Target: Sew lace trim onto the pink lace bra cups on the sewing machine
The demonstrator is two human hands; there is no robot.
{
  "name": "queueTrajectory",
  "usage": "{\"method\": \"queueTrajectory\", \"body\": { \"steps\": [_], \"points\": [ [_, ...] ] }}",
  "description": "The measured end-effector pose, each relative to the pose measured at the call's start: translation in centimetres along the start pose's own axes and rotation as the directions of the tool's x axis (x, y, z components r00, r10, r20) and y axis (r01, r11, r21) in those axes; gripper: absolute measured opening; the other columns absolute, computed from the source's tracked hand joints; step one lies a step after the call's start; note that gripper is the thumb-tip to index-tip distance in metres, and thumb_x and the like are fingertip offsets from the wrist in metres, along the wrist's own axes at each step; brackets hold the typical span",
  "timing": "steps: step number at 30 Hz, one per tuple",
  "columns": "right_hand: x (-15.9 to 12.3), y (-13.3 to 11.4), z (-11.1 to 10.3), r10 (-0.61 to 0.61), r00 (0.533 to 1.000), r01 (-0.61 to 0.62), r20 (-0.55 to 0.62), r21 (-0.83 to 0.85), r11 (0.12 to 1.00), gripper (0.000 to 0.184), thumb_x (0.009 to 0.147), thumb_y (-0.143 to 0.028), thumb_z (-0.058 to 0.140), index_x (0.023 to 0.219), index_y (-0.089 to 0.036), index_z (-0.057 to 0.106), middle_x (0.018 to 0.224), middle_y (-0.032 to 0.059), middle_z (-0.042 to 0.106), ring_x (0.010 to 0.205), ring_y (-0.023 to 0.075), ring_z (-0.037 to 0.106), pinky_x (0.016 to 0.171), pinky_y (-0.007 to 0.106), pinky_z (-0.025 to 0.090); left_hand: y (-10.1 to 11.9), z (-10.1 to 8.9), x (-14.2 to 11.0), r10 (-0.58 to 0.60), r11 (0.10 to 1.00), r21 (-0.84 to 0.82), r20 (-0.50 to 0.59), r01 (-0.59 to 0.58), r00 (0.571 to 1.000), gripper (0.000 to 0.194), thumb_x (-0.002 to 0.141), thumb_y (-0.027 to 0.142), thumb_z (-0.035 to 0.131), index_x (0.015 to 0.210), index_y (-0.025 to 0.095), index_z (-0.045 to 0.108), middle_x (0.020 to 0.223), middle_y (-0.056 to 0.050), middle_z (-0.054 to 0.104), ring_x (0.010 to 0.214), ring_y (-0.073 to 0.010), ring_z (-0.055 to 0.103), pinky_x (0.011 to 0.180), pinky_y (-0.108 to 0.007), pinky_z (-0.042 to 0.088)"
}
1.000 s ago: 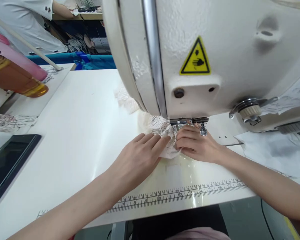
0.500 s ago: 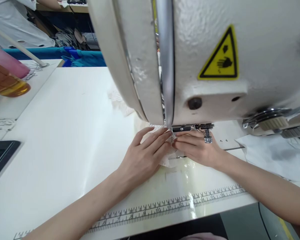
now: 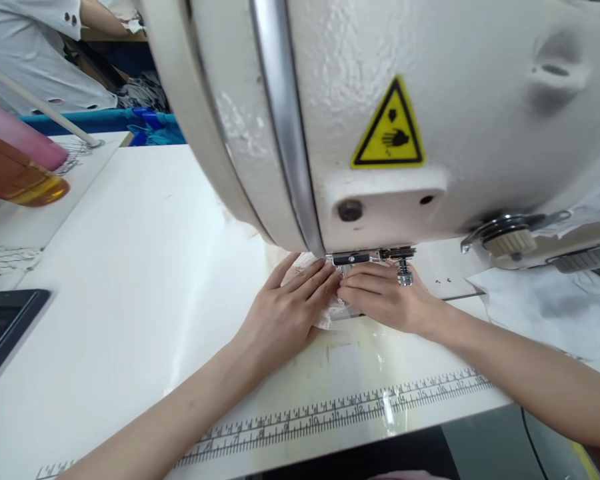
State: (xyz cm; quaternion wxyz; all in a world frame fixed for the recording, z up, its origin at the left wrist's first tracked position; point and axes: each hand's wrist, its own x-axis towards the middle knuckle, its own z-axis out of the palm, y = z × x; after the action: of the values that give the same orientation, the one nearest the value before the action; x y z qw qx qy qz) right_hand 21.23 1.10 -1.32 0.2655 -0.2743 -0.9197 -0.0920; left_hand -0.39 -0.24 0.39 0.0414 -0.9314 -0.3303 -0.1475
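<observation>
A thin, pale lace fabric (image 3: 324, 320) lies beneath the head of a white sewing machine (image 3: 320, 127), mostly covered by the hands and the machine. My left hand (image 3: 283, 310) rests flat on it, fingers stretched out toward the needle area. From the other side my right hand (image 3: 393, 297) pinches the lace edge, its fingers pressed together just below a small black-and-metal guide (image 3: 353, 259). The fingertips of both hands almost meet. Needle and presser foot cannot be made out behind the machine head.
A printed ruler (image 3: 337, 412) runs along the table's front edge. White cloth (image 3: 535, 307) lies at the right. On the left are a dark-screened device (image 3: 10, 327), an amber thread cone (image 3: 25, 170) and a pink one (image 3: 25, 133). A person in white (image 3: 25, 50) is behind.
The view has shifted, so the machine head appears farther left and tilted. Both hands stay at the lace beside the needle area, with only slight finger movement.
</observation>
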Motion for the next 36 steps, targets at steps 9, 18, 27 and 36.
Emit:
{"method": "queueTrajectory", "body": {
  "steps": [9,18,27,36],
  "points": [
    [-0.4,0.2,0.4,0.007,1.0,-0.008,-0.026,-0.036,0.999,0.023,0.088,-0.004,0.048,0.09,-0.021,0.064,0.092,-0.0038,0.07,0.087,0.0102,0.061,0.055,0.027,0.036,0.3,0.3,0.0,-0.008,0.999,0.045,-0.017,0.009,1.0,0.046,0.085,0.015,0.044,0.13,0.009,0.053,0.132,-0.012,0.057,0.122,-0.0281,0.055,0.11,-0.057,0.032],
    [0.1,0.5,-0.2,0.054,0.998,-0.053,0.014,-0.066,0.996,0.025,0.087,-0.004,0.045,0.078,-0.02,0.062,0.081,-0.0058,0.068,0.073,0.0085,0.058,0.052,0.026,0.029,0.7,0.3,0.0,-0.036,0.996,0.08,-0.008,0.037,0.999,0.043,0.088,0.018,0.043,0.129,0.011,0.053,0.133,-0.013,0.056,0.12,-0.0293,0.056,0.106,-0.058,0.036],
    [-0.4,0.8,-0.1,0.121,0.989,-0.122,0.084,0.005,0.993,0.019,0.088,-0.013,0.048,0.088,-0.021,0.065,0.089,-0.0028,0.069,0.076,0.0107,0.059,0.056,0.026,0.033,1.1,0.3,0.6,-0.095,0.994,0.048,0.014,0.094,0.995,0.045,0.088,0.016,0.041,0.132,0.012,0.052,0.132,-0.014,0.056,0.119,-0.03,0.057,0.105,-0.06,0.036],
    [0.1,0.4,-0.9,0.046,0.999,-0.044,0.014,-0.143,0.989,0.018,0.085,-0.009,0.051,0.089,-0.02,0.065,0.098,-0.0041,0.071,0.072,0.0115,0.06,0.056,0.03,0.032,0.7,0.3,0.1,0.018,0.995,0.103,-0.055,-0.012,0.998,0.038,0.091,0.012,0.042,0.126,0.01,0.056,0.132,-0.012,0.056,0.12,-0.0264,0.056,0.109,-0.053,0.037]
  ]
}}
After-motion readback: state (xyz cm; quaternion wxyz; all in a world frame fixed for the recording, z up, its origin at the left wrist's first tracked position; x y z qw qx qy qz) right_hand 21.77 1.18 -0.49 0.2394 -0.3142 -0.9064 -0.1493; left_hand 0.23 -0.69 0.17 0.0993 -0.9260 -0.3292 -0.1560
